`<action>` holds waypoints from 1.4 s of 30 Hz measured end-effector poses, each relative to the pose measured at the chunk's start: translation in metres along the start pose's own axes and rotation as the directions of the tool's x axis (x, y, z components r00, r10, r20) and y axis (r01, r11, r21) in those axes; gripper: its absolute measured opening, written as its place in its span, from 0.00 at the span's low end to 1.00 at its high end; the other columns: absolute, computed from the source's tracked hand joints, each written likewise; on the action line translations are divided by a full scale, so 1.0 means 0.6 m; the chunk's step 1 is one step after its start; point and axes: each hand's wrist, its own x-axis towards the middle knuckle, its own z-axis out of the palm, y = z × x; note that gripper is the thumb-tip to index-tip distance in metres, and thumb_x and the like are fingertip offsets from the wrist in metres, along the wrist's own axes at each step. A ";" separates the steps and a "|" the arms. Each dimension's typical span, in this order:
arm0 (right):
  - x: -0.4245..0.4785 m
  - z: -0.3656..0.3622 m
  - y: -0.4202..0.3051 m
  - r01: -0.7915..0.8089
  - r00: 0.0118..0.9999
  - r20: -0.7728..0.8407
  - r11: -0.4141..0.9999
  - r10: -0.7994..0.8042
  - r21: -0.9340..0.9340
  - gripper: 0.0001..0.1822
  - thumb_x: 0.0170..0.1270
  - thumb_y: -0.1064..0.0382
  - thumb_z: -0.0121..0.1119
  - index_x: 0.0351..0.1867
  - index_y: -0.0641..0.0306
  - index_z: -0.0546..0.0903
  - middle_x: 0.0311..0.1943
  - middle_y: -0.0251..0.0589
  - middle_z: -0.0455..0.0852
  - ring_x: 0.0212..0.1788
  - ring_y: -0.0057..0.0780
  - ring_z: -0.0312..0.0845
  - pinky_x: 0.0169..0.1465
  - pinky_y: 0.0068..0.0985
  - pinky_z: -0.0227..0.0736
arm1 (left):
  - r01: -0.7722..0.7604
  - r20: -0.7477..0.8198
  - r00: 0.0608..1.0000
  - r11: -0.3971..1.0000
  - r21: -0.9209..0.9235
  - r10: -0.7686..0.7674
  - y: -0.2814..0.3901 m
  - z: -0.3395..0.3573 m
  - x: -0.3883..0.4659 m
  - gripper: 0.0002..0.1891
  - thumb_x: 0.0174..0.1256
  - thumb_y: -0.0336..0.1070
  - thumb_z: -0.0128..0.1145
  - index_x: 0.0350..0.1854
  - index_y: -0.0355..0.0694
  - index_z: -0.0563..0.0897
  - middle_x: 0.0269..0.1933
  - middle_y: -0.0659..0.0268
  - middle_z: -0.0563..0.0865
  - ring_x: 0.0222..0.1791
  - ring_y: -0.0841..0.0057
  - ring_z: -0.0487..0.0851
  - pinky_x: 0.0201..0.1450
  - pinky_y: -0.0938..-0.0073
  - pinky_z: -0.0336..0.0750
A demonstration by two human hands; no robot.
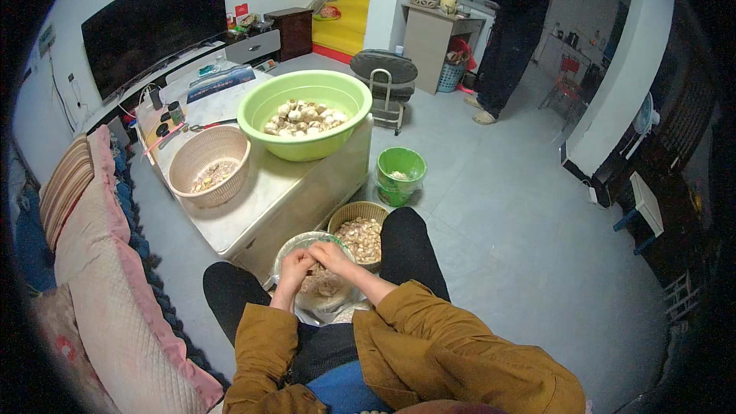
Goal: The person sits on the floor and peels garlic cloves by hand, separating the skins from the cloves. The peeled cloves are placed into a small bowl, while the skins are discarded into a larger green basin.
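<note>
My left hand [295, 269] and my right hand [332, 257] meet at the fingertips, fingers bent inward. Whatever may be pinched between them is too small and hidden to make out. Below them stands a bin lined with a clear plastic bag [286, 250], with papery brown garlic skins [325, 284] inside. Just beyond my right hand, a tan woven-look basket [357, 207] holds many garlic cloves [361, 238]. On the table, a large light-green basin [305, 152] contains whole garlic bulbs [305, 118]. A beige plastic colander [221, 192] beside it has some loose cloves [213, 176] at the bottom.
A green bucket [397, 192] with pale bits inside stands on the floor past my knee. The marble-look table [230, 230] carries scissors [210, 125]. A sofa [115, 293] runs along the left. Near a cabinet [428, 49] stands another person [512, 29]; a folded chair [384, 77] is closer.
</note>
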 end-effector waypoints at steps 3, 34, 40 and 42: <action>0.001 -0.006 -0.007 0.011 1.000 0.012 1.000 -0.011 0.029 0.16 0.64 0.56 0.49 0.30 0.68 0.81 0.26 0.41 0.81 0.29 0.27 0.75 0.36 0.26 0.69 | 0.139 0.009 0.990 0.980 -0.138 -0.140 0.046 0.007 -0.020 0.04 0.57 0.29 0.54 0.25 0.40 0.78 0.21 0.74 0.74 0.21 0.84 0.73 0.26 0.77 0.76; 0.013 -0.041 -0.026 -0.542 0.840 0.309 0.719 0.446 0.435 0.15 0.65 0.54 0.56 0.43 0.63 0.82 0.37 0.32 0.82 0.36 0.19 0.74 0.38 0.18 0.71 | 0.185 0.055 0.982 0.981 -0.062 -0.182 0.030 -0.001 -0.020 0.04 0.64 0.29 0.57 0.32 0.34 0.79 0.24 0.68 0.80 0.20 0.84 0.76 0.22 0.84 0.72; 0.009 -0.044 -0.022 -0.640 0.763 0.348 0.709 0.544 0.294 0.22 0.60 0.42 0.58 0.33 0.61 0.83 0.23 0.31 0.83 0.17 0.14 0.73 0.18 0.12 0.64 | 0.142 0.192 0.968 0.983 0.112 -0.162 0.025 0.011 -0.021 0.07 0.65 0.34 0.57 0.30 0.37 0.80 0.22 0.72 0.78 0.20 0.87 0.74 0.22 0.84 0.67; 0.011 -0.040 -0.007 -0.640 0.761 0.387 0.700 0.521 0.316 0.21 0.61 0.44 0.58 0.32 0.63 0.82 0.22 0.31 0.82 0.17 0.13 0.71 0.17 0.12 0.61 | 0.107 0.205 0.967 0.972 0.207 -0.151 0.029 0.010 -0.024 0.10 0.64 0.37 0.58 0.29 0.36 0.81 0.22 0.73 0.78 0.20 0.86 0.73 0.21 0.83 0.67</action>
